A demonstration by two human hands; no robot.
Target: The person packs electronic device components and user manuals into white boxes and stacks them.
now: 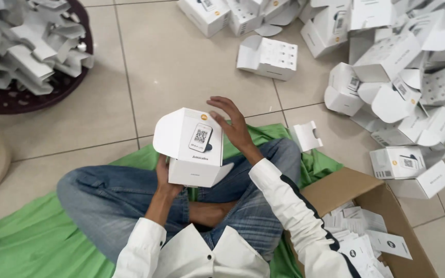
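Two hands were at one small white box [194, 149] when I looked down from the head camera, held above the crossed legs in blue jeans [109, 198]. My left hand [165, 180] gripped the box from below at its near left corner, fingers curled around the underside. My right hand [235, 126] sat against the far right side of the box with the fingers spread and loosely bent, the tips reaching over the top edge, touching but not clamped so far as I could tell. A top flap stood open toward the left, and a smaller flap hung out at the lower right. Under the legs lay a green cloth [32, 242] spread on the tiled floor [181, 62]. To the near right stood a brown cardboard carton [366, 193] with white paper leaflets [361, 234] inside. Far right, a heap of similar white boxes [403, 77] was piled on the tiles, many with flaps open, and one loose white card insert [307, 135] lay just beside the right knee. At the far left a dark round basket [52, 90] held folded white cardboard pieces [21, 41]
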